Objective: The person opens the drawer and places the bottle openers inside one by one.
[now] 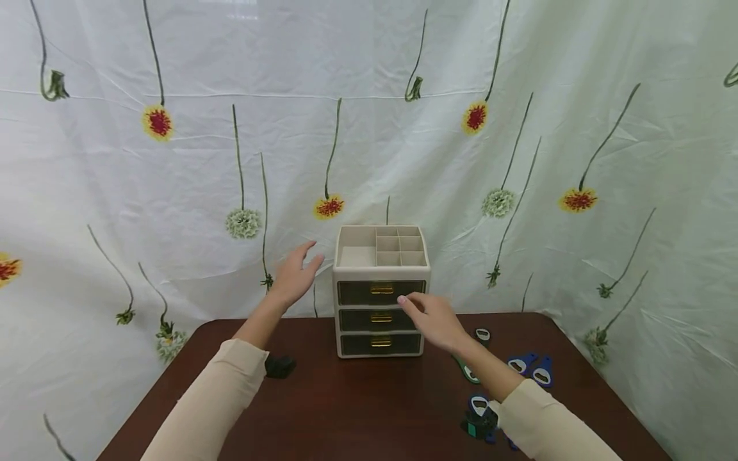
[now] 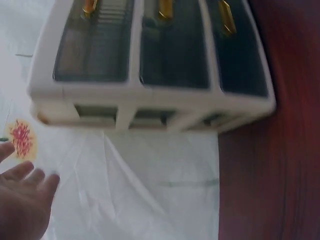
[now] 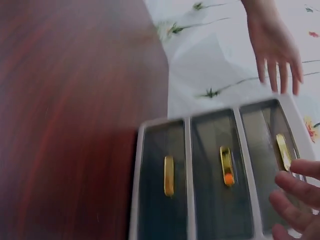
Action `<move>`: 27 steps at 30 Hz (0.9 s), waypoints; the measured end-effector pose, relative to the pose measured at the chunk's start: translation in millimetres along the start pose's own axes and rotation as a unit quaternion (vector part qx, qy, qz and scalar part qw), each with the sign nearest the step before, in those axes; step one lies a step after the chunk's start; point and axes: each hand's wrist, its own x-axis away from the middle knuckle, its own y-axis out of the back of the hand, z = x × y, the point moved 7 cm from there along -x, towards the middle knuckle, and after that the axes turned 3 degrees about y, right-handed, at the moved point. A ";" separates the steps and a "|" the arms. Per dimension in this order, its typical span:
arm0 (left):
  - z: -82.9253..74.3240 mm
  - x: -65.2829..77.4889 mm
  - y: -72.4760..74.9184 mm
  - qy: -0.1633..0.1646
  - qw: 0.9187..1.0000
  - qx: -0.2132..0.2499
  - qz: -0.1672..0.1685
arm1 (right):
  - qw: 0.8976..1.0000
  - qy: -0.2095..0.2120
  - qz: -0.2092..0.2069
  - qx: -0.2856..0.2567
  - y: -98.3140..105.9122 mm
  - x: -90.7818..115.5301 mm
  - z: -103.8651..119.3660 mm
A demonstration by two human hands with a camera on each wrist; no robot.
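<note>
A white desktop organizer (image 1: 382,274) stands at the back of the table, with a divided open top and three dark drawers, each with a gold handle (image 1: 382,290). All three drawers are closed. My left hand (image 1: 295,276) is raised just left of the organizer's upper part, fingers spread and holding nothing. In front of the top drawer's right side hovers my right hand (image 1: 432,317), its fingers loosely bent and nothing in them. The right wrist view shows those right fingers (image 3: 297,195) close to the top drawer's handle (image 3: 283,151).
Several bottle openers with blue, green or black handles, such as a blue one (image 1: 542,372), lie on the table's right side. A black object (image 1: 279,366) lies left of the organizer. Flower-printed white cloth (image 1: 369,141) hangs behind the dark red table (image 1: 334,410).
</note>
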 end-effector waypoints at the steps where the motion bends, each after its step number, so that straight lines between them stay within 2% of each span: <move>1: -0.4 -3.7 -4.7 0.013 1.000 0.028 0.005 | 1.000 -0.012 0.005 -0.024 -6.6 -2.5 0.3; 4: 0.2 -12.9 -18.2 0.050 0.993 0.104 0.018 | 0.994 -0.050 0.020 -0.091 -25.5 -8.8 0.5; 6: 0.1 -18.3 -25.0 0.064 0.988 0.139 0.019 | 0.986 -0.083 0.029 -0.142 -37.7 -11.8 -2.4; 10: 0.7 -27.4 -34.0 0.081 0.983 0.162 0.008 | 0.956 -0.149 0.030 -0.250 -55.9 -13.7 -9.9; 13: 2.2 -31.3 -39.6 0.087 0.981 0.171 0.008 | 0.932 -0.178 0.030 -0.313 -66.2 -14.4 -14.5; 18: 4.2 -32.0 -46.8 0.087 0.975 0.206 0.014 | 0.904 -0.198 0.022 -0.377 -78.7 -17.0 -18.1; 21: 5.8 -31.9 -49.6 0.089 0.969 0.230 0.013 | 0.894 -0.210 0.006 -0.397 -84.0 -19.4 -21.3; 24: 6.1 -31.7 -52.4 0.084 0.961 0.264 0.019 | 0.880 -0.220 -0.018 -0.421 -85.8 -22.9 -24.0; 27: 4.6 -32.0 -54.9 0.076 0.951 0.297 0.028 | 0.859 -0.230 -0.048 -0.455 -84.7 -27.3 -25.9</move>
